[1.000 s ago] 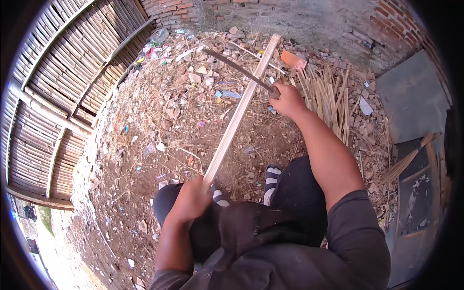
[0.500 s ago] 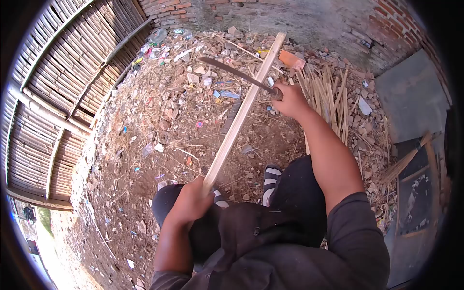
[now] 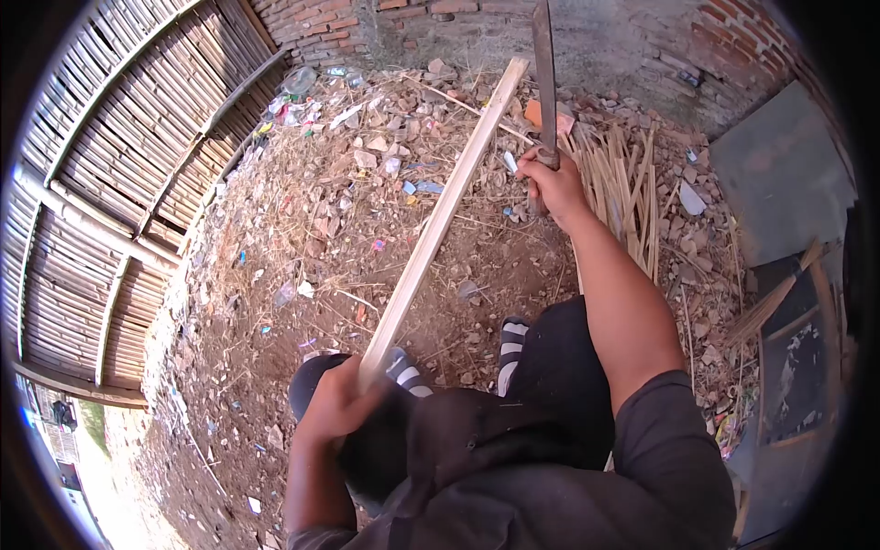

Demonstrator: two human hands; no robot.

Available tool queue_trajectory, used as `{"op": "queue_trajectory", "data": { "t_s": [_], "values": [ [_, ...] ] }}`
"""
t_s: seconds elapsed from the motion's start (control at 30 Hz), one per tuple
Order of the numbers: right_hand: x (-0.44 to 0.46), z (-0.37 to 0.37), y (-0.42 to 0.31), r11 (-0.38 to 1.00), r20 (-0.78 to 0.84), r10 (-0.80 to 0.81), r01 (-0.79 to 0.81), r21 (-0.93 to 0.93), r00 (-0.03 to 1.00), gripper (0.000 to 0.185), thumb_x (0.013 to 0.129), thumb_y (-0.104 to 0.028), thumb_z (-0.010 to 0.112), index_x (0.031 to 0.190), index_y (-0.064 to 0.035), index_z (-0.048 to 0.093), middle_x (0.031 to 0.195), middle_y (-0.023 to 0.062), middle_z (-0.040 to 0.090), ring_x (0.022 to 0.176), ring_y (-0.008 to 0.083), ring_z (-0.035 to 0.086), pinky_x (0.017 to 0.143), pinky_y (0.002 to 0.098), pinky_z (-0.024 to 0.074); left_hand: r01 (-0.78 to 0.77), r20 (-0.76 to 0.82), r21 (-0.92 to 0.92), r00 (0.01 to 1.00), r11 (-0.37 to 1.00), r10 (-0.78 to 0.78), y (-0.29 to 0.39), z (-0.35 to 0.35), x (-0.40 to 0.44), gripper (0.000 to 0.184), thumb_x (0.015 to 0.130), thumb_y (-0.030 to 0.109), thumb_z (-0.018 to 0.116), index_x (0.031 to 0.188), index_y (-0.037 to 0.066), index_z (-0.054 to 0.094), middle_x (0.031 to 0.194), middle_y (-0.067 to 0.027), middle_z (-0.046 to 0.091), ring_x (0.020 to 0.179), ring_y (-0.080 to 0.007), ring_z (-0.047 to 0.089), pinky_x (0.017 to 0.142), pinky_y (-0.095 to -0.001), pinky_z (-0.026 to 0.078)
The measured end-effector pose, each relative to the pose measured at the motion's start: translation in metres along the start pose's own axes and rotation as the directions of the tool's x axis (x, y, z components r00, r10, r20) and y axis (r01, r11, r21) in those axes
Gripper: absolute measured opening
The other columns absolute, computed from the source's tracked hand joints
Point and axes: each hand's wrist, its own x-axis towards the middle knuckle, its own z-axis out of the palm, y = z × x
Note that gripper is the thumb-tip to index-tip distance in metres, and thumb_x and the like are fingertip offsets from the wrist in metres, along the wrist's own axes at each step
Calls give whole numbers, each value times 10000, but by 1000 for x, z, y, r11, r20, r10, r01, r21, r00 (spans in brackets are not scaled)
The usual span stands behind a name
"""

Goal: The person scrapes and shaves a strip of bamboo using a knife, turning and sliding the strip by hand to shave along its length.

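Note:
My left hand (image 3: pixel 344 399) is closed round the near end of a long pale wooden strip (image 3: pixel 445 215), which slants away from me to the upper right. In my right hand (image 3: pixel 557 188) is the handle of a machete (image 3: pixel 546 82). Its long dark blade stands nearly upright in view, to the right of the strip's far end and apart from it. The strip's near tip is partly covered by my left fingers, and slight blur softens that hand.
A pile of split pale strips (image 3: pixel 628 188) lies right of my right hand. Rubble and litter cover the ground (image 3: pixel 302 238). A bamboo wall (image 3: pixel 119 137) is at left, a brick wall (image 3: pixel 431 32) ahead, and grey panels (image 3: pixel 779 174) at right.
The machete has swung from lying across the strip to pointing upward, clear of it on the right. The wooden strip and my left hand have shifted slightly left.

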Motion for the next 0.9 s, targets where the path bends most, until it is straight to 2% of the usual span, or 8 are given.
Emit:
{"op": "queue_trajectory", "data": {
  "t_s": [0.13,0.23,0.47,0.57,0.67,0.77,0.87,0.9],
  "values": [
    [-13,14,-22,970,-21,-75,78,230,997,130,887,-125,708,982,-57,650,887,84,718,549,99,558,508,269,444,-49,-10,94,999,994,50,-1,9,-4,222,844,128,750,982,4,628,759,-129,606,699,-219,584,659,-375,462],
    [-17,21,-32,949,-42,-57,68,308,997,157,868,-124,721,986,-41,660,857,66,678,552,119,561,527,286,451,-85,-39,177,995,980,93,6,12,-10,245,841,147,759,993,6,631,772,-169,613,705,-312,617,660,-408,474],
    [-25,23,-44,952,0,-49,47,302,999,196,877,-121,715,1044,-26,676,839,38,604,591,127,555,579,291,455,-73,13,282,997,957,72,2,9,-20,300,837,194,760,1050,16,647,843,-220,651,784,-424,655,684,-456,510],
    [-27,24,-49,946,54,-54,34,321,997,217,872,-128,720,1055,-15,689,842,39,616,597,126,560,580,290,456,-23,53,228,999,973,11,24,4,-12,381,846,225,779,1124,5,640,884,-191,690,801,-361,698,706,-445,530],
    [-33,31,-51,946,158,-58,4,323,986,238,864,-144,729,1054,-3,706,845,45,642,598,121,569,572,295,461,29,159,-48,987,998,-21,18,7,16,448,878,255,783,1213,8,617,939,-121,722,837,-248,714,713,-391,544],
    [-40,36,-56,967,276,-58,-15,256,959,251,874,-140,737,1083,-5,703,842,35,638,599,111,569,579,296,473,290,314,-521,940,803,-135,38,10,41,414,920,257,759,1233,34,607,935,-44,691,819,-145,664,681,-317,518],
    [-46,31,-69,999,365,-9,23,-32,931,247,886,-152,748,1104,-41,708,844,24,641,629,103,594,583,295,480,367,447,-633,892,682,-65,31,9,52,397,939,225,745,1239,32,572,777,11,568,625,-79,523,541,-246,385],
    [-48,28,-75,978,338,27,46,-206,941,248,895,-172,758,1113,-63,710,853,27,662,694,116,635,638,314,510,363,408,-634,907,683,-104,31,11,52,371,944,225,741,1222,40,578,761,26,539,605,-67,488,528,-241,360]
  ]
}}
